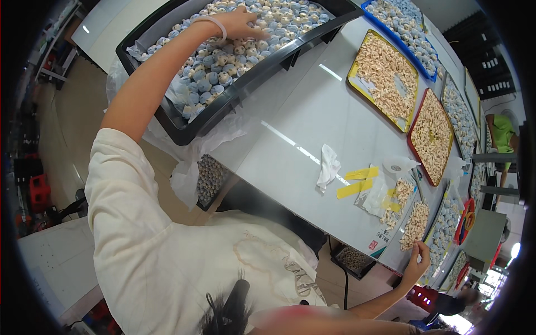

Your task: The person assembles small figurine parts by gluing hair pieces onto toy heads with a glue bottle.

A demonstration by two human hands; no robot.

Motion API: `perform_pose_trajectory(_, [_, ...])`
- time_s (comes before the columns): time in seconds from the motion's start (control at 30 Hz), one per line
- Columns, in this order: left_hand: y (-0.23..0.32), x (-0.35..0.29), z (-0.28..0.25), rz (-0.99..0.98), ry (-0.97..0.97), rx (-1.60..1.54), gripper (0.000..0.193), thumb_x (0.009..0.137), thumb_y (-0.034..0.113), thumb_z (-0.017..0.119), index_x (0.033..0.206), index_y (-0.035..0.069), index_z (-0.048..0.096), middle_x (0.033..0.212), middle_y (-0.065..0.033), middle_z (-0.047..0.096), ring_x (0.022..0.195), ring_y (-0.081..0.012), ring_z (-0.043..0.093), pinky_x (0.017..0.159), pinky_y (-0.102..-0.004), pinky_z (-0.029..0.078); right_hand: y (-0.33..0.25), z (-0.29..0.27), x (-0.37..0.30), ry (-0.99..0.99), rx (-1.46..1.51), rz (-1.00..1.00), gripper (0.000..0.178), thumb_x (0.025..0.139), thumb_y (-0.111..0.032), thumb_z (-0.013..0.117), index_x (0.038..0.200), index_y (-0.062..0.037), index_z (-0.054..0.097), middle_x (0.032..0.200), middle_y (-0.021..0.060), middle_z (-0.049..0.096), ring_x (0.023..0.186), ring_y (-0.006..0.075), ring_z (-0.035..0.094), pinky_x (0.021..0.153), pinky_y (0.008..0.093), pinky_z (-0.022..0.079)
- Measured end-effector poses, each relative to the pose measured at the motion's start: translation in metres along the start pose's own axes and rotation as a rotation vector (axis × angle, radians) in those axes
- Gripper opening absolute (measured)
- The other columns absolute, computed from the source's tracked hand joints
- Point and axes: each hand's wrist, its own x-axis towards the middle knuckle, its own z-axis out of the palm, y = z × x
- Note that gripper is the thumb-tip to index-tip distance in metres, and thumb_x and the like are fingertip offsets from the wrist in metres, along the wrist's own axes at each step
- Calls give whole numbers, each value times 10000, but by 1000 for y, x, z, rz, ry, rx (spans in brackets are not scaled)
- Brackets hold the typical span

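My left hand (pixel 245 25) reaches far out and lies palm down on small blue and beige round pieces (pixel 223 61) that fill a black crate (pixel 184 131) lined with clear plastic. A pale band circles that wrist. My right hand (pixel 417 259) is at the near edge of the white table (pixel 290 111), fingers curled beside a small pile of beige pieces (pixel 415 223). Whether it pinches something is unclear.
A yellow tray (pixel 353 78) and a red tray (pixel 413 139) hold beige pieces, and a blue tray (pixel 391 33) holds round pieces. A white cloth (pixel 328 166), yellow tape strips (pixel 357 181) and a white squeeze bottle (pixel 399 164) lie mid-table. A person in green (pixel 502 134) sits far right.
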Motion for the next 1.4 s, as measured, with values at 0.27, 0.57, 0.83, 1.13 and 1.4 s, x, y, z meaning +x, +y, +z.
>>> perform_pose_trajectory(0.27, [15, -18, -31, -203, -251, -293, 515, 767, 509, 500, 900, 17, 576, 570, -48, 527, 440, -138, 542, 448, -248, 446, -5, 1, -7, 10, 26, 21, 113, 798, -68, 522, 820, 36, 560, 771, 77, 568, 715, 145, 509, 686, 254, 397])
perform_pose_trajectory(0.57, [5, -23, -12, -71, -118, -147, 391, 824, 398, 454, 847, 28, 578, 703, -102, 547, 637, -224, 555, 591, -352, 435, -8, 4, -6, 13, 25, 28, 115, 801, -75, 526, 805, 35, 561, 758, 64, 570, 697, 126, 498, 665, 239, 393])
perform_pose_trajectory(0.83, [-1, -24, 1, 65, 31, -285, 424, 820, 427, 437, 787, 24, 566, 720, -138, 558, 660, -261, 534, 647, -362, 416, -29, 18, 13, -51, 126, 6, 109, 802, -74, 529, 802, 30, 562, 741, 57, 558, 672, 112, 486, 635, 226, 387])
perform_pose_trajectory(1.13, [15, -42, -40, -170, -346, -338, 463, 754, 497, 478, 828, 62, 617, 730, -68, 571, 646, -172, 520, 586, -282, 412, -28, 6, 8, -3, 28, -9, 159, 823, -123, 527, 826, 29, 575, 781, 65, 586, 724, 126, 515, 693, 248, 398])
perform_pose_trajectory(1.4, [28, -74, -65, -180, -582, -414, 395, 742, 451, 495, 801, 70, 580, 635, -42, 492, 551, -141, 502, 441, -268, 443, -32, 5, 6, -8, 40, -22, 156, 823, -120, 527, 826, 29, 573, 771, 65, 584, 726, 123, 518, 694, 250, 403])
